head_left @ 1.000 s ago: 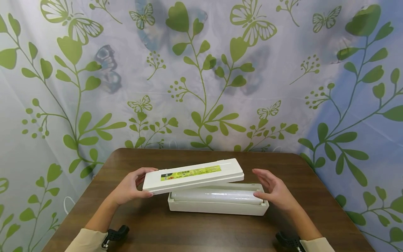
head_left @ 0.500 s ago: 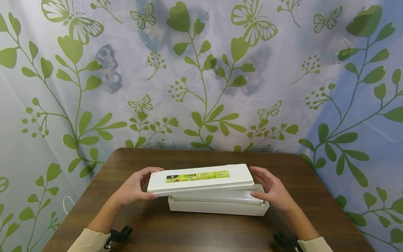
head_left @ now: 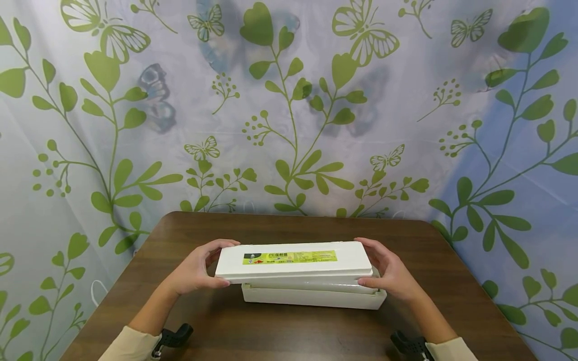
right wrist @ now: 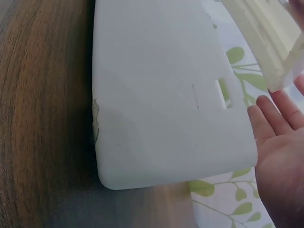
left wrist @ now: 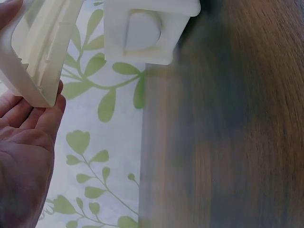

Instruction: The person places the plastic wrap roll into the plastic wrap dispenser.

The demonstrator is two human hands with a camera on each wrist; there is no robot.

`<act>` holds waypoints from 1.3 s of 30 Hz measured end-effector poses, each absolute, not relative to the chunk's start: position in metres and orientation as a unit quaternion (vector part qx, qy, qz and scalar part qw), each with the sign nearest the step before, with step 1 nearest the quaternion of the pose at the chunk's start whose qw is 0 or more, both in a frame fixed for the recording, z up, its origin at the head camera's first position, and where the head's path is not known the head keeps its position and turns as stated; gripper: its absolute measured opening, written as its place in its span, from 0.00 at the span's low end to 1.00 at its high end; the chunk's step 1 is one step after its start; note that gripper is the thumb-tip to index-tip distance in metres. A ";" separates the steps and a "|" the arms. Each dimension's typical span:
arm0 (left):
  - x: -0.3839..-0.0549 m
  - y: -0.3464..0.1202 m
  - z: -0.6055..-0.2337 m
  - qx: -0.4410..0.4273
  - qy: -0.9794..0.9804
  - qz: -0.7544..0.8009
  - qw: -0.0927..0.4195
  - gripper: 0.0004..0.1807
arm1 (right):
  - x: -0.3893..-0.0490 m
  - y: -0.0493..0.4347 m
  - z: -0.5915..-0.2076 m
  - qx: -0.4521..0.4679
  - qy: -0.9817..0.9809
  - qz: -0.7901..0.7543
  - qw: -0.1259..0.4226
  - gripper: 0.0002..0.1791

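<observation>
A long white lid with a yellow-green printed label hangs over a white plastic-wrap box on the table. My left hand grips the lid's left end, thumb in front and fingers behind. At the right end, my right hand holds the lid between thumb and fingers. Below the lid's front edge shows a strip of the plastic-wrap roll; the lid hides the rest. The left wrist view shows the ribbed underside of the lid, apart from the box's end.
Brown wooden table lies under the box. Behind it hangs a pale curtain printed with green leaves and butterflies. Black straps sit at both wrists. A thin white cord loops beside the table's left edge.
The lid has moved right and down over the box and become nearly level. My left hand has travelled with it. My right hand has taken hold of the lid's right end.
</observation>
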State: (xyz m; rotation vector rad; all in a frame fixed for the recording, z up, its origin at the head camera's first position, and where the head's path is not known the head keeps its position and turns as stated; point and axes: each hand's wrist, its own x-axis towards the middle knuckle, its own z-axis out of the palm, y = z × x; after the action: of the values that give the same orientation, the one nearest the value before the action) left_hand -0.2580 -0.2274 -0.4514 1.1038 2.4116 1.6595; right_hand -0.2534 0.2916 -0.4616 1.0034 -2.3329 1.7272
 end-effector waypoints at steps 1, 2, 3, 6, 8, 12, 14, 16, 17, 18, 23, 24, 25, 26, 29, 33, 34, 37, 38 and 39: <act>-0.258 -0.227 -0.451 0.354 0.770 0.530 0.007 0.39 | -0.253 0.291 -0.461 0.329 -0.759 0.561 0.032 0.51; -0.258 -0.226 -0.451 0.355 0.770 0.530 0.007 0.39 | -0.253 0.291 -0.461 0.331 -0.759 0.560 0.030 0.51; -0.257 -0.226 -0.451 0.355 0.770 0.530 0.008 0.39 | -0.253 0.291 -0.460 0.333 -0.759 0.559 0.028 0.51; -0.257 -0.225 -0.450 0.356 0.770 0.530 0.010 0.39 | -0.252 0.290 -0.458 0.338 -0.758 0.557 0.023 0.51; -0.256 -0.224 -0.449 0.357 0.770 0.529 0.010 0.39 | -0.251 0.290 -0.457 0.339 -0.758 0.557 0.020 0.52; -0.256 -0.222 -0.448 0.363 0.768 0.527 0.009 0.39 | -0.250 0.289 -0.454 0.339 -0.755 0.561 0.010 0.52; -0.256 -0.222 -0.448 0.365 0.767 0.527 0.009 0.40 | -0.250 0.289 -0.452 0.338 -0.754 0.563 0.006 0.52; -0.256 -0.222 -0.447 0.366 0.767 0.527 0.011 0.40 | -0.250 0.289 -0.451 0.340 -0.753 0.564 0.003 0.52; -0.256 -0.221 -0.447 0.366 0.767 0.527 0.012 0.40 | -0.250 0.289 -0.451 0.341 -0.752 0.564 0.001 0.52; -0.256 -0.221 -0.447 0.366 0.767 0.527 0.013 0.40 | -0.250 0.289 -0.450 0.343 -0.750 0.566 -0.001 0.52; -0.256 -0.220 -0.445 0.371 0.763 0.529 0.017 0.40 | -0.250 0.289 -0.449 0.351 -0.741 0.572 -0.013 0.51; -0.256 -0.220 -0.445 0.373 0.762 0.530 0.018 0.40 | -0.250 0.289 -0.449 0.353 -0.739 0.573 -0.014 0.51; -0.256 -0.220 -0.445 0.374 0.761 0.530 0.019 0.40 | -0.250 0.289 -0.449 0.355 -0.737 0.575 -0.017 0.50; -0.257 -0.220 -0.445 0.374 0.760 0.530 0.021 0.40 | -0.250 0.290 -0.449 0.355 -0.736 0.577 -0.019 0.50; -0.257 -0.219 -0.445 0.375 0.760 0.530 0.026 0.40 | -0.249 0.290 -0.449 0.356 -0.735 0.577 -0.021 0.50; -0.258 -0.219 -0.445 0.376 0.760 0.530 0.030 0.40 | -0.248 0.291 -0.448 0.355 -0.740 0.571 -0.017 0.50; -0.258 -0.219 -0.445 0.377 0.760 0.529 0.030 0.40 | -0.248 0.291 -0.448 0.356 -0.741 0.570 -0.017 0.49; -0.259 -0.218 -0.445 0.377 0.760 0.528 0.031 0.40 | -0.247 0.291 -0.448 0.357 -0.741 0.568 -0.021 0.49; -0.260 -0.218 -0.445 0.376 0.760 0.529 0.033 0.40 | -0.247 0.291 -0.448 0.357 -0.741 0.568 -0.023 0.49; -0.260 -0.218 -0.445 0.375 0.760 0.529 0.035 0.40 | -0.247 0.292 -0.448 0.357 -0.742 0.567 -0.024 0.49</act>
State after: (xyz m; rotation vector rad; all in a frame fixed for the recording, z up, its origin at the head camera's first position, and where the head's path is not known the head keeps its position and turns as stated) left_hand -0.2600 -0.2177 -0.4448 1.1535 2.3368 1.6255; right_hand -0.2468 0.2916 -0.4478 1.1390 -2.3664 1.8100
